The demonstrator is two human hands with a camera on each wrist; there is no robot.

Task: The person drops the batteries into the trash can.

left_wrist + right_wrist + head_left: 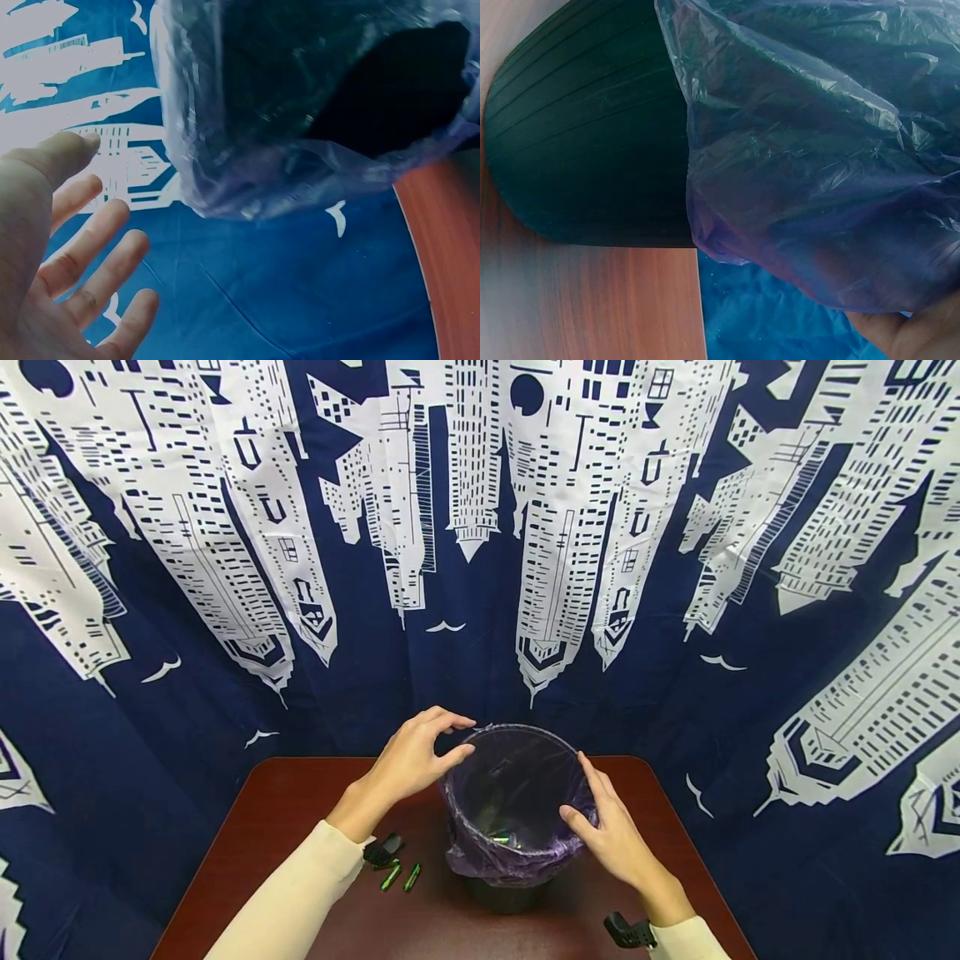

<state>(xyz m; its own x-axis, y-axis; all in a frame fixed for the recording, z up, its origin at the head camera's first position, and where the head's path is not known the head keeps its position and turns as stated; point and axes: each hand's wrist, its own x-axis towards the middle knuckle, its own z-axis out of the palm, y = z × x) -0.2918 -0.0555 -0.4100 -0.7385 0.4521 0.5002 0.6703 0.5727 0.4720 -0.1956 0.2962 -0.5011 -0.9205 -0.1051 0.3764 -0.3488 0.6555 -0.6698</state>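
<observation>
A dark trash bin (501,897) stands upright on the table, lined with a translucent purple trash bag (480,860) folded down over its rim. My left hand (417,755) is at the left of the rim, fingers and thumb spread; the left wrist view shows it apart from the bag (247,180), holding nothing. At the right side of the rim, my right hand (617,832) rests against the bag, its fingers stretched along the outside and its thumb over the edge. Part of this hand is hidden behind the bag (802,172) in the right wrist view.
Two green and black batteries (412,877) lie on the reddish-brown table (247,852), left of the bin. Small green pieces (501,840) show inside the bin. A dark blue curtain (375,693) with white buildings hangs behind the table. Black straps (628,932) circle my wrists.
</observation>
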